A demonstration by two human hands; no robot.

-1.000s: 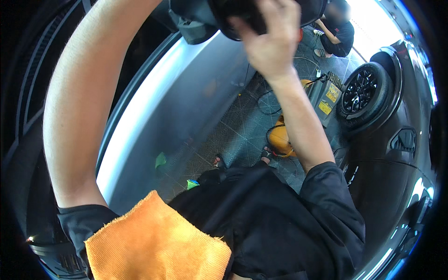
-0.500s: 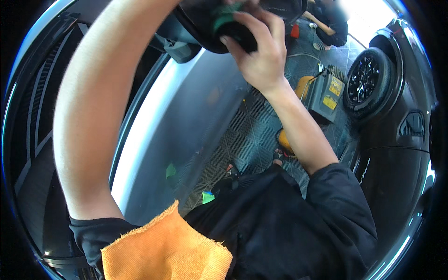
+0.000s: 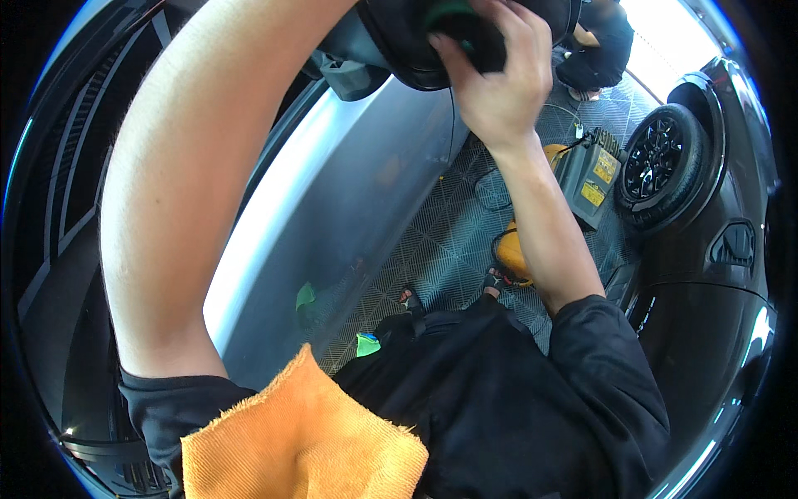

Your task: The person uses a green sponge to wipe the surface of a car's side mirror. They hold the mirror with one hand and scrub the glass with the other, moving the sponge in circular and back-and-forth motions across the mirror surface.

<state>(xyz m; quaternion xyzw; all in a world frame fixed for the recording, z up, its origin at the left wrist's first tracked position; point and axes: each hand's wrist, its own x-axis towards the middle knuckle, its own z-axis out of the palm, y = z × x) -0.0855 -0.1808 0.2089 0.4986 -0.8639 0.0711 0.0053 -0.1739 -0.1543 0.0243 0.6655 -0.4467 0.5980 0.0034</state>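
Note:
My right hand is raised at the top of the view, its fingers curled round a green-and-black pad. The pad meets the dark face of a car's side mirror; shadow and the fingers hide much of it. My left forearm reaches up past the mirror's left side and leaves the view at the top edge, so the left hand does not show. Below the mirror runs a shiny grey car door. An orange towel drapes in front of me at the lower edge.
To the right stands a dark car with a black wheel. A grey-and-yellow machine with a cable sits on the grated floor. Another person crouches at the far right. A green cloth sticks out at my waist.
My right hand has moved to the right with the pad. The view has shifted slightly, and the mirror now sits further right and higher. The crouching person's posture has changed.

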